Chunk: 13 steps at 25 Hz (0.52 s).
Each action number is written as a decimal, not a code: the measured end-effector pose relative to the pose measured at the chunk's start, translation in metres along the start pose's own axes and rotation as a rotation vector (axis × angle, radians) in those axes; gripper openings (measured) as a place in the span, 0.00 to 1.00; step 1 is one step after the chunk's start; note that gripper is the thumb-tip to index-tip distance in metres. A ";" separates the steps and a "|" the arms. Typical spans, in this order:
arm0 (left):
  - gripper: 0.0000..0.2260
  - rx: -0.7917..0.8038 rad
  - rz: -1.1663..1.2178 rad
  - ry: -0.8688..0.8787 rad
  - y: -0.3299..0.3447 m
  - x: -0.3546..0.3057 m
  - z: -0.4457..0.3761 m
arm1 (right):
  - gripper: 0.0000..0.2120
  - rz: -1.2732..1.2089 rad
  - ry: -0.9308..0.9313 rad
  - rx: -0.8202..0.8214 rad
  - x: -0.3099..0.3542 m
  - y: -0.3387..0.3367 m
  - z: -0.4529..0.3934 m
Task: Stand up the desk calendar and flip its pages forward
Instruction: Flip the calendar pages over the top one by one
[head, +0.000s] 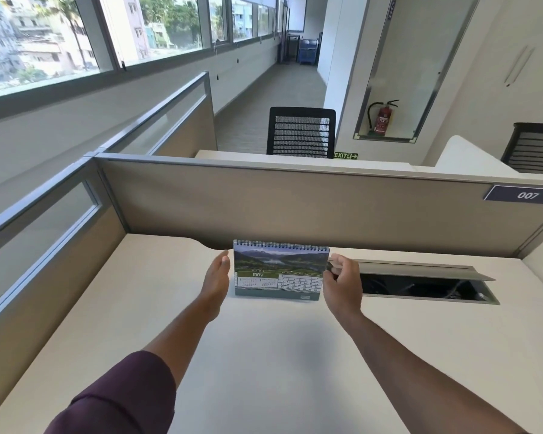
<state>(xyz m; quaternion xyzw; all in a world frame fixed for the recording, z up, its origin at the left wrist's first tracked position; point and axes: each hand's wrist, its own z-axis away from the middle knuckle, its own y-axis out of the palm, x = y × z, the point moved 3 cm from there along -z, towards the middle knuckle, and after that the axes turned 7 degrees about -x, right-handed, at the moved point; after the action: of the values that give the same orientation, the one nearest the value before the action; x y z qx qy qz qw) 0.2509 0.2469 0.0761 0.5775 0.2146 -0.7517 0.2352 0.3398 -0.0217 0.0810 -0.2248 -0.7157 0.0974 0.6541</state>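
The calendar [281, 270] stands upright on the desk [264, 355], near the far edge, just in front of the beige partition [295, 198]. Its spiral binding is at the top, and the page that faces the camera shows a landscape photo above the word MAY and a grid of dates. The left hand [216, 278] is just beside the left edge of the calendar, with the palm turned toward it and the fingers straight and close together; whether it touches the edge I cannot tell. The hand holds nothing. The right hand [342, 281] is at the right edge of the calendar, with the fingers curled and the fingertips [334, 261] near the upper right corner. It seems to touch the edge there, but the pictures do not show clearly if the fingers pinch a page or only rest against it. To the right of this hand, a cable tray [420, 285] is set in the desk with its lid [420, 268] raised. A plate with 007 [527, 195] is on the partition at the right. A dark purple sleeve [119, 399] covers the left upper arm.
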 end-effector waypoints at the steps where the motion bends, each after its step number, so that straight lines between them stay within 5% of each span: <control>1: 0.18 -0.002 -0.031 -0.041 0.002 0.009 0.000 | 0.14 0.022 0.086 0.053 -0.009 0.004 0.002; 4: 0.14 0.081 -0.078 -0.102 0.010 0.019 0.001 | 0.12 0.005 0.278 0.257 -0.026 0.015 0.008; 6: 0.15 0.108 -0.102 -0.118 0.012 0.021 0.001 | 0.24 -0.034 0.322 0.326 -0.029 0.018 0.009; 8: 0.16 0.107 -0.117 -0.106 0.011 0.021 0.001 | 0.29 -0.061 0.327 0.328 -0.028 0.020 0.011; 13: 0.14 0.047 -0.105 -0.103 0.005 0.027 0.004 | 0.23 -0.016 0.321 0.238 -0.034 0.017 0.014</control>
<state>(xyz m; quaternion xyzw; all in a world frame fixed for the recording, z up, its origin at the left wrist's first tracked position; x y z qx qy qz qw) 0.2447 0.2379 0.0510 0.5314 0.2145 -0.7965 0.1927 0.3311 -0.0203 0.0415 -0.1529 -0.5872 0.1392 0.7826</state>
